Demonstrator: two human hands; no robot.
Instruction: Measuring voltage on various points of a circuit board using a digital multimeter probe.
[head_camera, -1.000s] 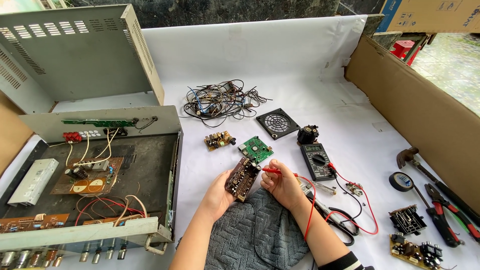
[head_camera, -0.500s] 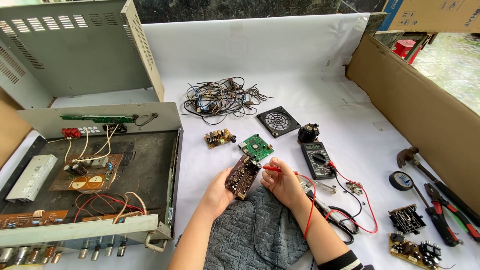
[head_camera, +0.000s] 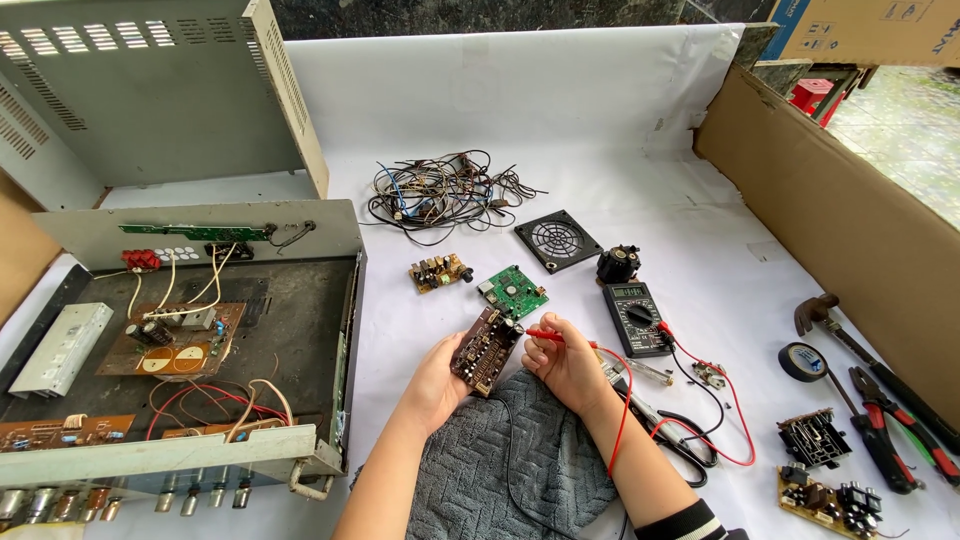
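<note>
Left hand (head_camera: 437, 380) grips a brown circuit board (head_camera: 487, 351) by its near-left edge, holding it tilted above the grey knitted cloth (head_camera: 520, 455). The board's long axis runs from near-left to far-right. Right hand (head_camera: 566, 362) is closed around a red probe (head_camera: 548, 335), tip pointing left and touching the board's far-right corner; this hand is the one at the contact point. A red lead (head_camera: 690, 420) runs right to the black multimeter (head_camera: 637, 317) on the white counter (head_camera: 640, 150). A green board (head_camera: 513, 291) lies just beyond. The exact contact under the tip is too small to make out. A black lead crosses the cloth; its end is cut off.
</note>
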